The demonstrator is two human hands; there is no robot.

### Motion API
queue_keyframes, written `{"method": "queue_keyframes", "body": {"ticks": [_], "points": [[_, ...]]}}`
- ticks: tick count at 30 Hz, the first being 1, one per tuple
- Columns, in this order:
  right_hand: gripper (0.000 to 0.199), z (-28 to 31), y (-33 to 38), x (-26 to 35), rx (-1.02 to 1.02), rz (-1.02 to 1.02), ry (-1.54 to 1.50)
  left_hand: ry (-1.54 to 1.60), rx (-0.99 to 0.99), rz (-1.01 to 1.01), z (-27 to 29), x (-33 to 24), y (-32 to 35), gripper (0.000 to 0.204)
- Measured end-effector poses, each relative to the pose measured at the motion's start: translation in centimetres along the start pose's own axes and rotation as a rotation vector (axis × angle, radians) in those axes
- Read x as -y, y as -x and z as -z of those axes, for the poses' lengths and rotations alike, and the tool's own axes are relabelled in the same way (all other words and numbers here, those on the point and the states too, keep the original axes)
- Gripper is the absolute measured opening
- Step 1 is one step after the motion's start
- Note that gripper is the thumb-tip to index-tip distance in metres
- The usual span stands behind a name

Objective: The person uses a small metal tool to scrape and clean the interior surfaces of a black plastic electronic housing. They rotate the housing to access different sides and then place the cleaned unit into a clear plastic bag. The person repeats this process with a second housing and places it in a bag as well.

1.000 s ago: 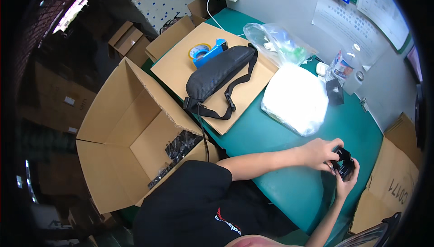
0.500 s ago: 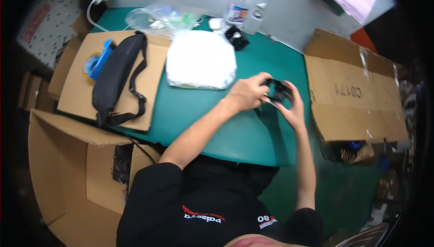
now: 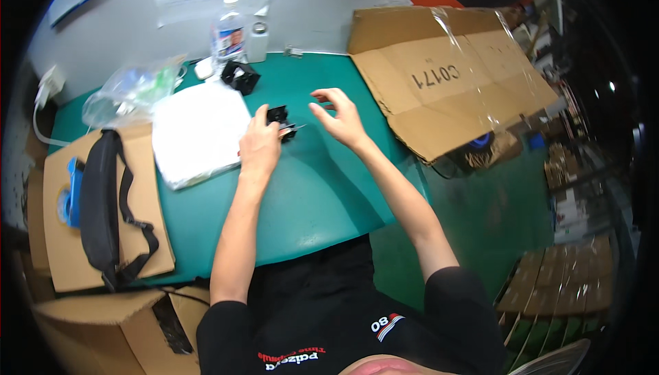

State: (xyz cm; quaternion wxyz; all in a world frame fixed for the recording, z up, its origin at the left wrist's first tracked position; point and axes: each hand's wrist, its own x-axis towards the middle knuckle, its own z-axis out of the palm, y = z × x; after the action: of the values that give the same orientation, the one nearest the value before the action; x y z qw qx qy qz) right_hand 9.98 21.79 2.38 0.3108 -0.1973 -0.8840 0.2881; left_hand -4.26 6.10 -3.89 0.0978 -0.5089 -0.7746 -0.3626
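Note:
My left hand (image 3: 261, 143) grips a small black plastic part (image 3: 277, 115) over the green tabletop (image 3: 309, 203), beside a white plastic-wrapped package (image 3: 195, 131). A thin piece sticks out from the part's right side; its exact kind cannot be made out. To the right of it, my right hand (image 3: 340, 119) is held apart with fingers spread and slightly curled, nothing between them. Another black box-like piece (image 3: 240, 77) lies behind the package, near a clear bottle (image 3: 230, 35) with a coloured label.
A flattened cardboard box (image 3: 446, 80) leans over the right side. On the left, a cardboard sheet (image 3: 147, 237) bears a black waist bag (image 3: 99, 200) and a blue tape dispenser (image 3: 74, 189). A clear plastic bag (image 3: 130, 93) lies behind; an open carton (image 3: 130, 334) stands below the edge.
My right hand has let go of the black part and drawn away from it. The left hand keeps it, now close beside the white package. The whole view has swung to the right.

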Motion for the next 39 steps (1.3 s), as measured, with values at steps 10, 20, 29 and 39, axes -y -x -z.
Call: {"method": "queue_keyframes", "body": {"ticks": [10, 20, 29, 39], "points": [[0.028, -8.0, -10.8, -2.8, 0.076, 0.150, 0.104, -0.052, -0.056, 0.100, 0.3, 0.3, -0.3, 0.024], [0.035, -15.3, -17.4, -1.7, 0.473, 0.006, 0.486, -0.069, 0.031, 0.145, 0.9, -0.1, -0.5, 0.024], [0.045, -4.8, -12.4, -1.5, -0.197, 0.169, 0.154, -0.059, -0.008, 0.153, 1.2, -0.7, -0.8, 0.020], [0.070, -0.2, -1.6, -3.8, -0.167, -0.069, -0.393, -0.315, 0.150, 0.131, 0.9, -0.9, -3.5, 0.016]]}}
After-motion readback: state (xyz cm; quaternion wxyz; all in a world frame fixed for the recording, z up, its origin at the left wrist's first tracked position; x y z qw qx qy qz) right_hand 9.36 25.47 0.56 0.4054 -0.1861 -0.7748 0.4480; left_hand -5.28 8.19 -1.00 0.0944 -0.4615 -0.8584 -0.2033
